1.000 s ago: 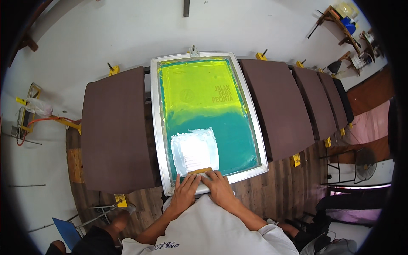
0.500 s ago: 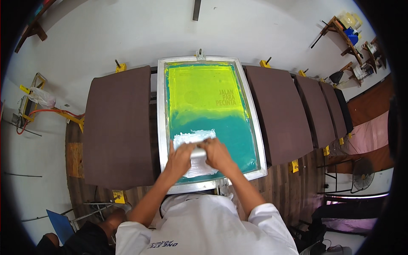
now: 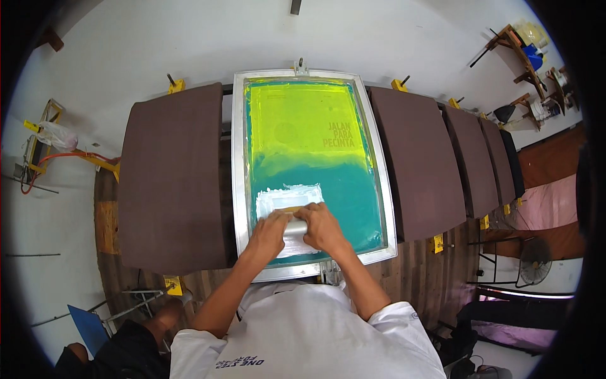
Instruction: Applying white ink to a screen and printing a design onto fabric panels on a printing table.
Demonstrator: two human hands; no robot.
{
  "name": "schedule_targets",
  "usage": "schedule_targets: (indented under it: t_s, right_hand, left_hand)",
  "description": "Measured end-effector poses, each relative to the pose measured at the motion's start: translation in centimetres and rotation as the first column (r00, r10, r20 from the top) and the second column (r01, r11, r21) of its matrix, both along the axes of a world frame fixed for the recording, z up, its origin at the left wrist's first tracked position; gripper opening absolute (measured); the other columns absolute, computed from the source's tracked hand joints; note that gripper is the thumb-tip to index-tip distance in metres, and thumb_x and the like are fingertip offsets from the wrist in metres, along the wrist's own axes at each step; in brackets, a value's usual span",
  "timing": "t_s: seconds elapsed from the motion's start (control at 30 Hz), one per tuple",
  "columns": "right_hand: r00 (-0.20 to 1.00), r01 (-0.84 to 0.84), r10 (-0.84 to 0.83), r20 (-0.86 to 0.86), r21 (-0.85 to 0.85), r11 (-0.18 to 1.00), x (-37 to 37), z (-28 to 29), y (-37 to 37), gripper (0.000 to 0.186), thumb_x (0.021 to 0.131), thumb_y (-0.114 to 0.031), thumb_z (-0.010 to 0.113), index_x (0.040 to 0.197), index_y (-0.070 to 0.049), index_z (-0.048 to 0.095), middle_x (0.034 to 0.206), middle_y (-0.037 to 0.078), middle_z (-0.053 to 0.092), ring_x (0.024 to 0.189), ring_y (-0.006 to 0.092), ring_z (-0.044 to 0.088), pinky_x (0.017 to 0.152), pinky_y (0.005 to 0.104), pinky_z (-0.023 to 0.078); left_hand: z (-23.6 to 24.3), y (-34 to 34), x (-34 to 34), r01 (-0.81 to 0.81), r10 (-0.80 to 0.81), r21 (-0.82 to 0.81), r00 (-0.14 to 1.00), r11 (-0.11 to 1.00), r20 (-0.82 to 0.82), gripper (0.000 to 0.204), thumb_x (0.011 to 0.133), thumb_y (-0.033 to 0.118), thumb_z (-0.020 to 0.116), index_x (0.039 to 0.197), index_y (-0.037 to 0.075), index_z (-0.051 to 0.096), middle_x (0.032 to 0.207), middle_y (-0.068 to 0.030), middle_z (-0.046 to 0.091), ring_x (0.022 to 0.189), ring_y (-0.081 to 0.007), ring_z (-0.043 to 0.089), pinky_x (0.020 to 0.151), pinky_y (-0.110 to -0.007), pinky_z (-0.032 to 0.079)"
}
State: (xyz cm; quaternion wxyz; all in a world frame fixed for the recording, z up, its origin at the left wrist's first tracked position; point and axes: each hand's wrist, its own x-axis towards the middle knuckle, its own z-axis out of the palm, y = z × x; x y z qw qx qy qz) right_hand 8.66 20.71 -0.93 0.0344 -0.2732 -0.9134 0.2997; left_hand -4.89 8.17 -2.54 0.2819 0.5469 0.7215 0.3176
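Observation:
A screen-printing frame with silver metal edges lies in the middle, its mesh yellow-green at the far end and teal nearer me. A patch of white ink lies on its near left. My left hand and my right hand both grip a squeegee with a tan top edge and pale body, resting across that white patch. My fingers are closed over its upper edge. What lies under the screen is hidden.
Brown padded boards flank the screen on yellow clamps. Wall shelves hold tools at upper right. A standing fan is at right; a person's leg and a blue panel are at lower left.
From one second ago my hands have moved from the screen's near edge farther over the white patch with the squeegee. Since half a second ago they hold much the same place.

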Motion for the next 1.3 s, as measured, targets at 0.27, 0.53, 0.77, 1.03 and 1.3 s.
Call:
schedule_targets:
  t_s: [0.27, 0.53, 0.77, 1.03, 1.3]
  right_hand:
    - [0.994, 0.062, -0.054, 0.095, -0.083, 0.995, 4.8, 1.9, -5.8, 0.054, 0.059, 0.003, 0.07, 0.112, -0.004, 0.069, 0.115, 0.017, 0.065, 0.107, 0.0366, 0.057, 0.095, 0.0419, 0.05]
    - [0.985, -0.041, 0.063, 0.162, -0.139, 0.989, 4.2, 3.9, -3.9, 0.033, 0.069, -0.003, 0.069, 0.102, -0.006, 0.073, 0.096, 0.018, 0.068, 0.091, 0.0393, 0.064, 0.08, 0.0471, 0.055]
    - [0.988, -0.052, 0.048, 0.144, 0.025, 0.998, 0.3, 1.5, -0.9, 0.052, 0.063, 0.002, 0.068, 0.113, -0.008, 0.067, 0.11, 0.015, 0.064, 0.101, 0.038, 0.059, 0.087, 0.0443, 0.052]
    - [0.99, -0.108, 0.106, 0.098, 0.018, 0.994, 6.1, 2.2, -7.2, 0.063, 0.06, 0.004, 0.069, 0.122, -0.007, 0.062, 0.121, 0.017, 0.058, 0.112, 0.04, 0.052, 0.096, 0.0451, 0.048]
    - [0.988, -0.131, 0.13, 0.081, 0.013, 0.991, -0.3, 2.8, 0.1, 0.047, 0.064, 0.004, 0.063, 0.109, -0.007, 0.069, 0.103, 0.019, 0.067, 0.096, 0.0409, 0.06, 0.086, 0.0456, 0.052]
  left_hand:
    - [0.6, -5.7, 5.1, 0.069, -0.084, -0.169, 0.993, 0.983, -0.084, 0.06, 0.076, -0.014, 0.054, 0.134, 0.0, 0.053, 0.142, -0.0228, 0.049, 0.137, -0.0359, 0.044, 0.109, -0.056, 0.035]
    - [4.5, -3.3, 2.9, 0.1, -0.087, -0.199, 0.994, 0.975, 0.072, 0.039, 0.074, -0.011, 0.058, 0.111, -0.002, 0.068, 0.098, -0.0251, 0.068, 0.094, -0.041, 0.066, 0.089, -0.045, 0.051]
    - [1.9, -0.9, 0.9, -0.049, 0.046, -0.102, 0.998, 0.994, -0.032, 0.054, 0.076, -0.014, 0.054, 0.128, 0.0, 0.057, 0.128, -0.0205, 0.06, 0.127, -0.0359, 0.052, 0.112, -0.057, 0.03]
    - [0.6, -7.9, 6.3, 0.106, -0.127, -0.108, 0.967, 0.988, -0.219, 0.053, 0.082, -0.002, 0.057, 0.136, -0.002, 0.051, 0.134, -0.0257, 0.052, 0.133, -0.0387, 0.047, 0.114, -0.059, 0.027]
    - [2.6, -0.3, 0.3, -0.034, 0.015, -0.191, 0.995, 0.981, -0.096, 0.047, 0.078, -0.008, 0.052, 0.123, 0.003, 0.062, 0.119, -0.0175, 0.066, 0.115, -0.0343, 0.061, 0.113, -0.06, 0.028]
